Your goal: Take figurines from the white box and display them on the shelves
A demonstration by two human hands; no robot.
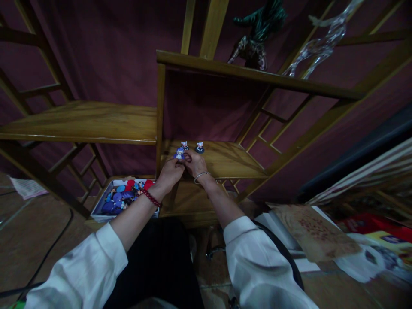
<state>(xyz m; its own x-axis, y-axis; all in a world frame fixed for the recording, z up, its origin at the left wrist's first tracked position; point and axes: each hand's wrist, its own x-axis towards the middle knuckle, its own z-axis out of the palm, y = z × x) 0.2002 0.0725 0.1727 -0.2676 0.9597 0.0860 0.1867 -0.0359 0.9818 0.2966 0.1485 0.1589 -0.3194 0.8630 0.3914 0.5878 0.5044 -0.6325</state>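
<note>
A small purple-and-white figurine [179, 153] stands upright between my two hands at the front left of the wooden shelf compartment [231, 159]. My left hand [170, 172] has its fingers closed at the figurine's base. From the other side, my right hand [195, 164] pinches at the same figurine, with the fingertips partly hidden. Just behind it is a small figurine with a pinkish-white head [184, 145]. To the right of that, a similar figurine [200, 147] on a dark round base rests on the shelf board.
Low on the left, a white box [99, 213] holds many purple, blue and red figurines. Above my hands runs an upper shelf [257, 74] bearing a green statue [260, 30] and a clear glass figure [325, 43]. Papers and bags [317, 229] lie on the floor at right.
</note>
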